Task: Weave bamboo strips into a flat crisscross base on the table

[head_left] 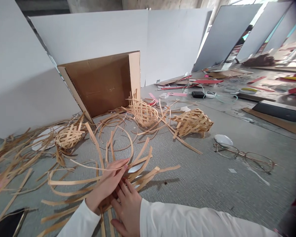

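Note:
A partly woven bamboo piece lies low in the middle of the head view, its loose flat strips (75, 181) fanning out on several sides. My left hand (110, 182) reaches over it from the lower left, thumb and fingertips closed on a thin bamboo strip (88, 167). That strip runs to the left and also loops upward past the fingertips. My right hand (128, 207) lies on the woven centre just below, fingers extended and pressing down. Both hands cover most of the weave, so its middle is largely hidden.
Three woven bamboo forms (69, 135), (144, 113), (193, 122) sit beyond the hands. A cardboard box (101, 85) stands against white panels (172, 46). Glasses (244, 154) rest on the right. A phone (8, 223) lies lower left, near piled strips (12, 154).

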Action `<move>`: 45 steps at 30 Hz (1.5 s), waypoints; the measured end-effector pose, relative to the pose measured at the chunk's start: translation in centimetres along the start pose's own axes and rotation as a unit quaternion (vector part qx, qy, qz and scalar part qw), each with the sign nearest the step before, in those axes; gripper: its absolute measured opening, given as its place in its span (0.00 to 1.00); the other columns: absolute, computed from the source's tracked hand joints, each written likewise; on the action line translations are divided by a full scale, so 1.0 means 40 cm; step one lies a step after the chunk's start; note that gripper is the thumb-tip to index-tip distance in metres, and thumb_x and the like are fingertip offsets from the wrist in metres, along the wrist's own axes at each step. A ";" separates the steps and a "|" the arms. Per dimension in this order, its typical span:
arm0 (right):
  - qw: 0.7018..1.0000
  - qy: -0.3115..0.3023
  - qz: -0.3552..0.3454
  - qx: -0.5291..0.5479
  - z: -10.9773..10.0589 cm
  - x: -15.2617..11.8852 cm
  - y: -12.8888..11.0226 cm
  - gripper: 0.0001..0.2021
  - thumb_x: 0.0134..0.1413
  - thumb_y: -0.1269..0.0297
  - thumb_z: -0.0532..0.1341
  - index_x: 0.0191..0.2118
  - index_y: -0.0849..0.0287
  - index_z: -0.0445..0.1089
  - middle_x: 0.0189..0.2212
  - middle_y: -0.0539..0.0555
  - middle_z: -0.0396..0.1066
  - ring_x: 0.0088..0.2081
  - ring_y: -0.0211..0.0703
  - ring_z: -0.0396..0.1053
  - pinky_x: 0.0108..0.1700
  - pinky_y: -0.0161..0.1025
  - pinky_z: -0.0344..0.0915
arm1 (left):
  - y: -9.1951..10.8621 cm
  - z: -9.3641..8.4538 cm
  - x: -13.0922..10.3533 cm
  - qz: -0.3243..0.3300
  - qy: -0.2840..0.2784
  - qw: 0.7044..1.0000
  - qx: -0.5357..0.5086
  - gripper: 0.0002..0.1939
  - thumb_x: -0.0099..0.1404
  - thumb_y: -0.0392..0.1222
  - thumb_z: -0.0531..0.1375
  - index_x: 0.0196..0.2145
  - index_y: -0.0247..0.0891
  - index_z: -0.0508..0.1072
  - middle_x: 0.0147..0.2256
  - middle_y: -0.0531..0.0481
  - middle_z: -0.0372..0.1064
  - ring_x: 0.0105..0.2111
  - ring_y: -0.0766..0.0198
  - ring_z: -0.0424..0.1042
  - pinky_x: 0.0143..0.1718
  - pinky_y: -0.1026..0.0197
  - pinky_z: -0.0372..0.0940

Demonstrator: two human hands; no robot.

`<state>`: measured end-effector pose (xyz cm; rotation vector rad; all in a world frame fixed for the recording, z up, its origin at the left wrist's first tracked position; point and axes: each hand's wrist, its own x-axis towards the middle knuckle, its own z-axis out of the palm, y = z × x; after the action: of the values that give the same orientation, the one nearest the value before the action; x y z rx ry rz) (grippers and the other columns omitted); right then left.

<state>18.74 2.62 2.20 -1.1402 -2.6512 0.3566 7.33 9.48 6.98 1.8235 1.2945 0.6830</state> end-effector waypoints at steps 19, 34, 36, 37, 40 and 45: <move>1.000 -0.006 0.000 -0.016 -0.013 -0.003 -0.003 0.31 0.55 0.47 0.54 0.58 0.64 0.60 0.58 0.68 0.58 0.61 0.64 0.48 0.63 0.57 0.35 | -0.024 0.033 0.010 0.016 0.078 0.981 -0.177 0.11 0.59 0.47 0.61 0.37 0.40 0.68 0.33 0.52 0.70 0.33 0.65 0.71 0.37 0.63 0.67; 1.000 -0.008 -0.007 0.007 -0.007 -0.003 0.002 0.32 0.54 0.48 0.55 0.59 0.65 0.60 0.60 0.69 0.55 0.63 0.63 0.45 0.64 0.56 0.33 | -0.042 0.050 -0.002 0.125 0.258 0.957 -0.033 0.10 0.65 0.42 0.57 0.44 0.42 0.70 0.42 0.47 0.72 0.44 0.59 0.72 0.47 0.57 0.66; 1.000 -0.004 -0.010 0.011 -0.009 -0.004 0.003 0.32 0.54 0.48 0.55 0.60 0.64 0.59 0.61 0.68 0.53 0.64 0.63 0.44 0.64 0.56 0.32 | -0.047 0.053 -0.002 0.156 0.276 0.948 -0.006 0.13 0.65 0.40 0.56 0.48 0.42 0.68 0.42 0.47 0.73 0.44 0.60 0.72 0.47 0.57 0.67; 1.000 -0.002 -0.010 0.014 -0.010 -0.004 0.003 0.32 0.54 0.48 0.55 0.60 0.63 0.59 0.62 0.67 0.53 0.64 0.63 0.43 0.64 0.56 0.32 | -0.049 0.053 -0.002 0.174 0.286 0.942 0.008 0.14 0.65 0.38 0.56 0.50 0.42 0.67 0.43 0.47 0.72 0.45 0.60 0.72 0.47 0.56 0.67; 1.000 0.003 -0.011 0.018 -0.012 -0.003 0.004 0.32 0.54 0.48 0.55 0.60 0.63 0.59 0.63 0.66 0.50 0.65 0.62 0.40 0.64 0.57 0.31 | -0.048 0.046 0.001 0.231 0.306 0.922 0.051 0.17 0.64 0.34 0.56 0.51 0.44 0.66 0.48 0.46 0.70 0.52 0.58 0.68 0.52 0.53 0.64; 1.000 -0.009 -0.024 0.012 -0.015 -0.002 0.006 0.32 0.55 0.49 0.55 0.59 0.66 0.60 0.63 0.69 0.50 0.65 0.64 0.40 0.63 0.59 0.32 | -0.026 0.023 0.006 0.296 0.296 0.904 0.092 0.23 0.64 0.30 0.55 0.55 0.46 0.63 0.52 0.47 0.67 0.56 0.58 0.64 0.54 0.52 0.63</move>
<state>19.13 2.77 2.67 -1.0690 -2.6770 0.3890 7.61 9.63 5.59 2.2908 1.1784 1.5902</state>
